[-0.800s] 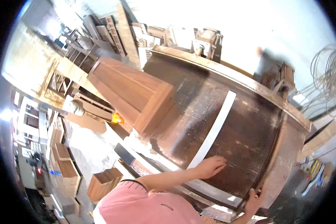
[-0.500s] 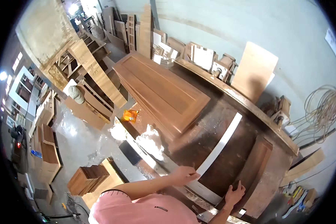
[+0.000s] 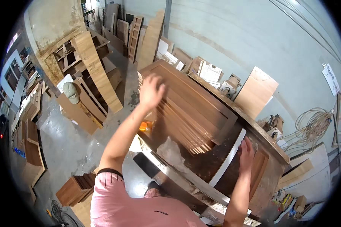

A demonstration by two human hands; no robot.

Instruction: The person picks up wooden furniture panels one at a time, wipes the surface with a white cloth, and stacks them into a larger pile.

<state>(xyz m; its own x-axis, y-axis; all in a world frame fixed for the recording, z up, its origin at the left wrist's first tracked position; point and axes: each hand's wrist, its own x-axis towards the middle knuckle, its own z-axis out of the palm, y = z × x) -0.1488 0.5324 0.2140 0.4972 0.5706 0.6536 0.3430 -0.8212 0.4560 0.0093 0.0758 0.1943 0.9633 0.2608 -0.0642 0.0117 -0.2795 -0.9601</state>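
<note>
A stack of brown wooden panels [image 3: 201,99] with framed faces lies on the dark workbench, its layers staggered along the near edge. My left hand [image 3: 152,90] is over the stack's left edge, fingers apart and slightly blurred. Whether it touches the wood, I cannot tell. My right hand [image 3: 247,152] reaches forward with fingers stretched out, beside the far end of a long white strip [image 3: 228,158]. Nothing shows in its grasp. To the right of that forearm lies a single brown panel [image 3: 259,166], partly hidden by the arm.
Crumpled clear plastic [image 3: 171,153] and an orange packet [image 3: 145,126] sit by the bench's left edge. A wooden ledge [image 3: 250,121] with clamp-like machines runs along the wall side. Short brown boards [image 3: 75,189] are piled at lower left. Coiled hose [image 3: 312,126] hangs at right.
My left hand has moved from the bench's near edge up to the stack. My right hand has left the single panel and gone forward. The stack's layers look more fanned out.
</note>
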